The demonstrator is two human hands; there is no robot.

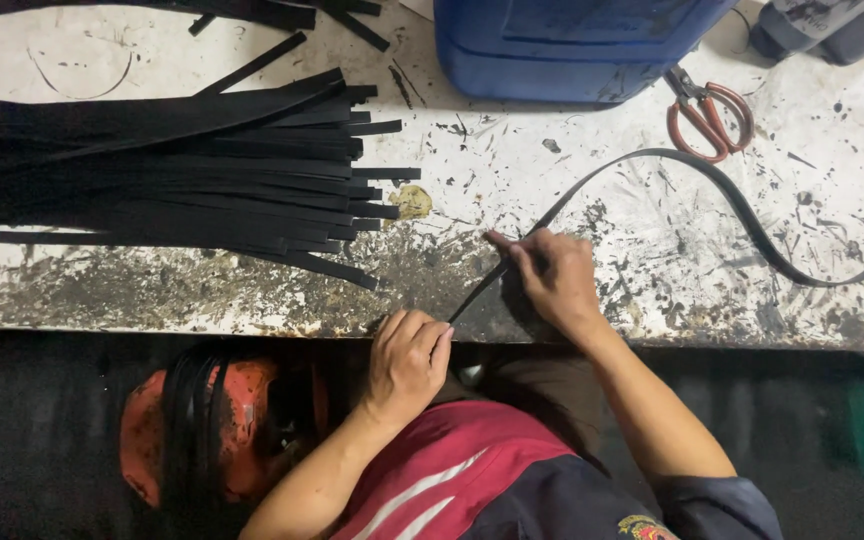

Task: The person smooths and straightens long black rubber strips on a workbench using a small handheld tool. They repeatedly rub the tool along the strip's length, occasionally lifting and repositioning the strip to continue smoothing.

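- Left hand (407, 362) at the tabletop's (592, 210) near edge, fist closed on the strip's near end.
- Right hand (552, 275) pinches the long black strip (752, 225) against the tabletop; strip loops off toward the right edge.
- Stack of black strips (152, 170) lies at left: judged finished pieces, one in hand.
- Scissors (709, 115) untouched near the blue container (572, 45).

Black strap (712, 185); red-handled scissors (709, 117); blue container (572, 45)

Left hand (407, 362) was curled into a loose fist, right hand (552, 277) lay knuckles-up with forefinger stretched forward, both forearms bare.
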